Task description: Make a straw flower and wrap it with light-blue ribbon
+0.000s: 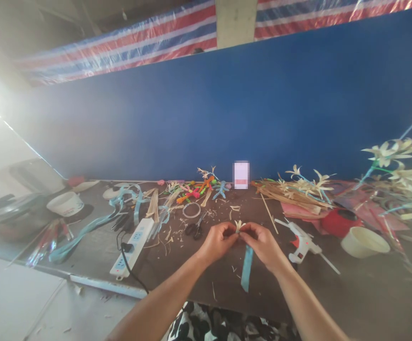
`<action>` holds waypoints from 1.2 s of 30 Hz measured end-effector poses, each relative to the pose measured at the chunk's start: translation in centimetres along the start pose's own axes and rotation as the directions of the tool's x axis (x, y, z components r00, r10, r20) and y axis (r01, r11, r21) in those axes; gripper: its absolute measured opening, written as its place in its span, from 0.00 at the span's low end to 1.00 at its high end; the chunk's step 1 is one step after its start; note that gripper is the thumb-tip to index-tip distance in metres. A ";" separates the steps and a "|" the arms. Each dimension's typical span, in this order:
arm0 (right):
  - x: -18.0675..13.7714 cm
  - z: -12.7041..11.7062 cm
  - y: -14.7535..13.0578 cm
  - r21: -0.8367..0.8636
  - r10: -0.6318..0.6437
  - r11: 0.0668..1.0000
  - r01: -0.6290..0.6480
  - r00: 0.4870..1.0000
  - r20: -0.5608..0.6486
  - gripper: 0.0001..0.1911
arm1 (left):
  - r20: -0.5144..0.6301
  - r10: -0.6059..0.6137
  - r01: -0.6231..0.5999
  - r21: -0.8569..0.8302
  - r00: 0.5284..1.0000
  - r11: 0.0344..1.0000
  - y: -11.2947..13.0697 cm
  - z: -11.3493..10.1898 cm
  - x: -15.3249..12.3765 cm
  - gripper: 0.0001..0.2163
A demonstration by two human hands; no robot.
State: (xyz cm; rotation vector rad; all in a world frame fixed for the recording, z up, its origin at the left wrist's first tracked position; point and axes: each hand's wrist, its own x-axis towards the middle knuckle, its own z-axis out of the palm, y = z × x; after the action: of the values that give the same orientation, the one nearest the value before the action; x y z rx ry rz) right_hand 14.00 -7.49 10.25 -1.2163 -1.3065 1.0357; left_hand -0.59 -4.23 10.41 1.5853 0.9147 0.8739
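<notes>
My left hand [217,240] and my right hand [262,242] meet over the dark table [198,279], fingers pinched together on a small pale straw flower [239,225]. A light blue ribbon strip [247,268] hangs down from between my hands onto the table. Black scissors [196,228] lie just left of my left hand. A white glue gun [302,242] lies just right of my right hand.
A white power strip [132,247] with a black cable lies at the left, near blue ribbons [85,231]. A tape ring [191,210], coloured flower pieces [195,189] and straw strips [291,193] lie further back. White bowls [364,241] [65,203] stand right and left. Finished straw flowers [392,152] rise at the right.
</notes>
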 end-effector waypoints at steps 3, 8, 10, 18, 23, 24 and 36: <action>-0.3 0.2 0.5 -0.035 0.038 0.999 -0.038 0.999 -0.001 0.06 | -0.032 -0.009 0.009 -0.005 0.999 1.000 -0.9 0.2 -0.2 0.06; -0.6 0.3 0.1 -0.160 -0.056 0.986 0.049 0.998 -0.042 0.06 | -0.099 -0.049 0.043 -0.066 0.994 0.997 -1.8 0.7 -0.3 0.04; -0.7 0.4 -0.1 -0.197 -0.079 0.978 0.067 0.995 -0.053 0.06 | -0.142 -0.053 0.041 -0.084 0.988 0.996 -1.8 1.0 -0.3 0.04; -1.3 0.4 -0.2 -0.217 -0.083 0.974 0.065 0.994 -0.076 0.06 | -0.217 -0.083 0.046 -0.171 0.973 0.984 -1.3 1.5 -0.6 0.05; -1.8 0.4 -0.8 -0.219 -0.093 0.973 0.076 0.993 -0.072 0.07 | -0.180 0.077 -0.075 0.017 0.981 0.997 -0.4 1.0 -1.0 0.05; -1.9 0.4 -1.0 -0.215 -0.096 0.973 0.079 0.993 -0.069 0.07 | -0.170 0.119 -0.109 0.064 0.978 0.992 0.0 0.9 -1.1 0.05; -4.5 0.8 -3.9 -0.230 -0.180 0.962 0.150 0.977 -0.115 0.07 | -0.125 0.333 -0.305 0.199 0.934 0.931 2.2 0.5 -3.3 0.04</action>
State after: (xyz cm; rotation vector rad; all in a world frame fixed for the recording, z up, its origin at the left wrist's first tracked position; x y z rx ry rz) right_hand 12.57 -12.38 13.45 -1.2934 -1.4174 0.6907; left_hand -1.35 -7.72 12.23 1.8751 0.8752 1.1876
